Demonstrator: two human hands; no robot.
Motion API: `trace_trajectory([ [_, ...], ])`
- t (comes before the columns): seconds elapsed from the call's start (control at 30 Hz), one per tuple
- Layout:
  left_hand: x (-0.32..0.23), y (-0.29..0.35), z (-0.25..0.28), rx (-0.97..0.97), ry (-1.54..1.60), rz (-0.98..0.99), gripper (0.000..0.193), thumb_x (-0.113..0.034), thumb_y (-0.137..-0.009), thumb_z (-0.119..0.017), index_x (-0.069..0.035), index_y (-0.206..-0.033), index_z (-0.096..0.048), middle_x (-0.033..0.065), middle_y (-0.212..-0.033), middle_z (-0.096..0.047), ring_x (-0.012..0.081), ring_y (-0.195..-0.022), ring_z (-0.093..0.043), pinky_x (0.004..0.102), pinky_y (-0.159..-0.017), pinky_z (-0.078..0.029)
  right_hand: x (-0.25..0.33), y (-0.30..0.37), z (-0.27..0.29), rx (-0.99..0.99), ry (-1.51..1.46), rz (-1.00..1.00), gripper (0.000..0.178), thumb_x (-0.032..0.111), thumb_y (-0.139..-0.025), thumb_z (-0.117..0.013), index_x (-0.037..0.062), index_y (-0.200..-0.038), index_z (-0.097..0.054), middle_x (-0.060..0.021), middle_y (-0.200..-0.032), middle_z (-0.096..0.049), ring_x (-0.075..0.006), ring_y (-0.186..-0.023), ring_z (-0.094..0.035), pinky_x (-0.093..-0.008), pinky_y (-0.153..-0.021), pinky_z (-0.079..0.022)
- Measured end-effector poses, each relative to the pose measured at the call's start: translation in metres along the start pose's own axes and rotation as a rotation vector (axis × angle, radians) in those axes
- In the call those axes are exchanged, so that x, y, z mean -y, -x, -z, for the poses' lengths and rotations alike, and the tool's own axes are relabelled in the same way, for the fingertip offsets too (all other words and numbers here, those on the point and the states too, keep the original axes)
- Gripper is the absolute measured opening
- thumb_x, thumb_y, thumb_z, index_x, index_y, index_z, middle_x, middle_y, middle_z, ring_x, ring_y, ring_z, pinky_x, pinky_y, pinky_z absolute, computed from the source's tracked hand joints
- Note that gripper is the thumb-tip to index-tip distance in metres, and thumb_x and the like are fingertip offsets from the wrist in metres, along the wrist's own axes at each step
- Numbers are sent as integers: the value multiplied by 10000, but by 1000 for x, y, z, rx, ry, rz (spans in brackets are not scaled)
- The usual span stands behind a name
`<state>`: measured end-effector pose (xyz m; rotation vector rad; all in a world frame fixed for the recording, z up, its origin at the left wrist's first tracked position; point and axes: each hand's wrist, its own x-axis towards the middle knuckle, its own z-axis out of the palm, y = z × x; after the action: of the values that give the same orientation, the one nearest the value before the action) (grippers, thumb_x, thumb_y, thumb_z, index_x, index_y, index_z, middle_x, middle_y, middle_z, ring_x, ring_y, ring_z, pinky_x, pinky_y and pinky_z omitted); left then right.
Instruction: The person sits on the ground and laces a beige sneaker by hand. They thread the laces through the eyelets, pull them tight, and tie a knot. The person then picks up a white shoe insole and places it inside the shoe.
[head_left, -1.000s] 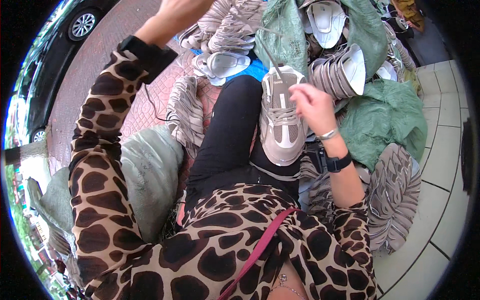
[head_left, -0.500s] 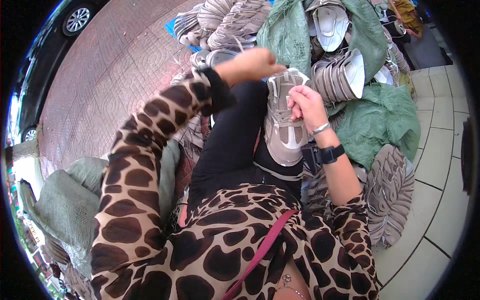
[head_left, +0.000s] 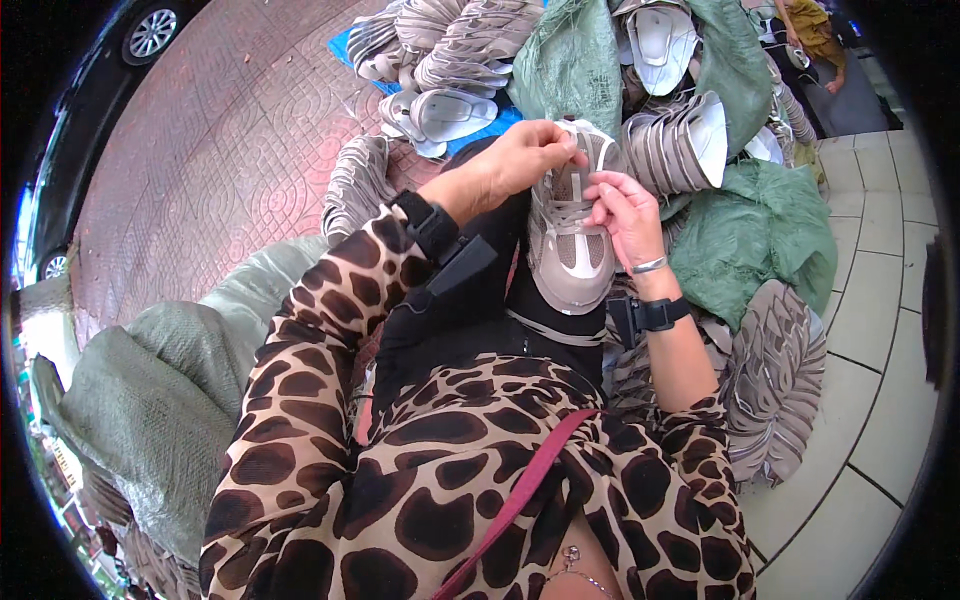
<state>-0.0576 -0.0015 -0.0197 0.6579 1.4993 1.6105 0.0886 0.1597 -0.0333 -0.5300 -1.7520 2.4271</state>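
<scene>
A grey-beige and white sneaker (head_left: pixel 574 285) rests on my dark-trousered leg, its toe pointing toward me. Over the left side of its upper end, my left hand (head_left: pixel 525 157) is closed, thumb and forefinger pinched together. Whatever lies in that pinch is too small to make out. Beside the lacing on the other edge is my right hand (head_left: pixel 630 215), fingers curled and thumb near the fingertips; any thin lace or thread in it cannot be made out. Both wrists carry black straps with small dark devices.
Beyond the sneaker stand nested shoe uppers (head_left: pixel 675 150) and a green woven sack (head_left: pixel 565 75). Another green sack (head_left: pixel 765 235) and stacked uppers (head_left: pixel 778 380) lie at right. A grey-green sack (head_left: pixel 150 410) sits at left. A dark car (head_left: pixel 95 110) is far left; another person's arm (head_left: pixel 838 70) shows far right.
My left hand has come down and in toward the sneaker's upper end, its forearm swinging inward. My right hand has shifted slightly right and down, its fingers opening a little.
</scene>
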Motion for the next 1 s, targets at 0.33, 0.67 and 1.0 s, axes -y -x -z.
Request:
trace_trajectory([
  [0.33,-71,-26,-26,-72,-589,-495,235,-165,-961,-555,-67,-1173,-537,79,-869,-685,198,-739,-663,344,-676,-533,78,3,-7,108,240,103,192,189,-983,-514,36,-995,-628,-17,-902,-623,-81,-682,-502,-231,-640,-424],
  [0.67,-14,-52,10,-46,-1380,-667,451,20,-747,-551,-83,-1184,-601,139,-1064,-651,314,-1034,-617,433,-873,-461,258,101,291,-203,-500,370,184,31,-994,-475,-45,-1161,-482,-50,-799,-406,-146,-729,-442,-270,-663,-430],
  [1.0,-5,-72,15,291,-1433,-436,454,0,-783,-599,-161,-1207,-591,110,-1015,-676,289,-1025,-623,554,-1083,-318,261,165,274,-484,57,529,345,106,-1030,-425,-71,-1326,-436,-210,-1411,-467,-232,-1238,-531,-292,-989,-495],
])
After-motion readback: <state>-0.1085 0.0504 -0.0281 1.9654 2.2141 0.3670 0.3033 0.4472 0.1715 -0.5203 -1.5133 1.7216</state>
